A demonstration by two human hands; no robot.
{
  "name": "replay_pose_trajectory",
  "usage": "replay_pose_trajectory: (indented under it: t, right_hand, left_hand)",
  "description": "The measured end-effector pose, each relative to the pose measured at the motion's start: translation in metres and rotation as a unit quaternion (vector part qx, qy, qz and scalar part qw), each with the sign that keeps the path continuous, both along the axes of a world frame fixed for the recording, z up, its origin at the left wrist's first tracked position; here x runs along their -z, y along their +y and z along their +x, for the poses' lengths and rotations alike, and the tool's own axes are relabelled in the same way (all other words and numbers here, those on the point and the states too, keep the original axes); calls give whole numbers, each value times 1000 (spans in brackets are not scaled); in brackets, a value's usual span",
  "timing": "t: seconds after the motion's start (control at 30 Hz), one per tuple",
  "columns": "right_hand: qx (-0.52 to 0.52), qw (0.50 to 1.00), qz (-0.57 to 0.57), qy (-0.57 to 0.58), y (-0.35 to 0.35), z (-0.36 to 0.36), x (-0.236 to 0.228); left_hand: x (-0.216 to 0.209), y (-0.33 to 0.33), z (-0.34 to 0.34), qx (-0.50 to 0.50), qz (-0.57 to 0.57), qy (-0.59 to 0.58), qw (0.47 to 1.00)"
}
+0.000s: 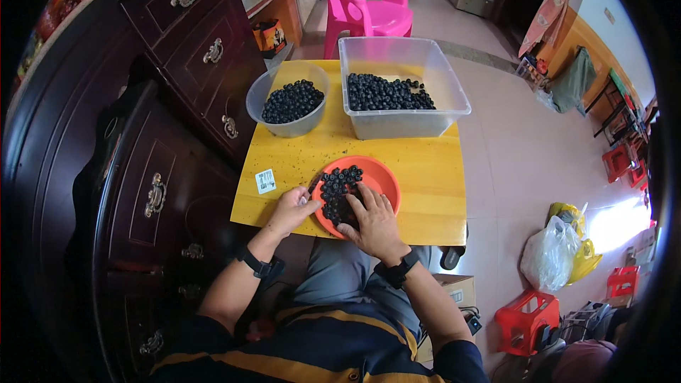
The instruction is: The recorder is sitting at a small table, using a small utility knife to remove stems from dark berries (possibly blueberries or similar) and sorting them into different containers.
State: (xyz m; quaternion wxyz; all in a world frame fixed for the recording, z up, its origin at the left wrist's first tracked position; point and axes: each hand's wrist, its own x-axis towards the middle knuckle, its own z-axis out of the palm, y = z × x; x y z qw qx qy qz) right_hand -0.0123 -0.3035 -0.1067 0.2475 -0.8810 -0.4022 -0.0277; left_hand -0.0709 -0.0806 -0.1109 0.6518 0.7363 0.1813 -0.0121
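An orange-red bowl (386, 179) sits near the front of the yellow table, with small dark round fruits that look like blueberries (339, 183) gathered mostly in its left part. My right hand (376, 225) reaches over the bowl's near right side, fingers spread and fingertips among the berries. At the left rim is my left hand (291, 213), thumb and fingers drawn together. Something small and pale shows at its fingertips, and a dark thin shape sticks up beside them; I cannot make out what they are.
Behind the bowl stand a round clear tub (255, 103) and a rectangular clear bin (397, 124), both holding dark berries. A white label (265, 181) lies on the yellow table (433, 191). Dark drawers (181, 92) flank the left; a pink chair (386, 18) stands beyond.
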Motion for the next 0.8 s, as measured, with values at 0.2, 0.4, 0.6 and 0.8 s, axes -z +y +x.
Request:
replay_pose_trajectory:
  t: [0.2, 0.4, 0.6, 0.8]
  right_hand:
    - [-1, 1000, 10, 23, 2, -2, 1]
    - [68, 998, 5, -12, 9, -5, 0]
    - [66, 998, -21, -8, 11, -6, 5]
    - [74, 997, -11, -10, 13, -6, -1]
  left_hand:
    - [43, 5, 4, 20, 159, -14, 987]
    - [19, -13, -2, -2, 246, -26, 969]
    - [4, -27, -1, -11, 359, 2, 933]
    - [10, -28, -1, -16, 344, -9, 939]
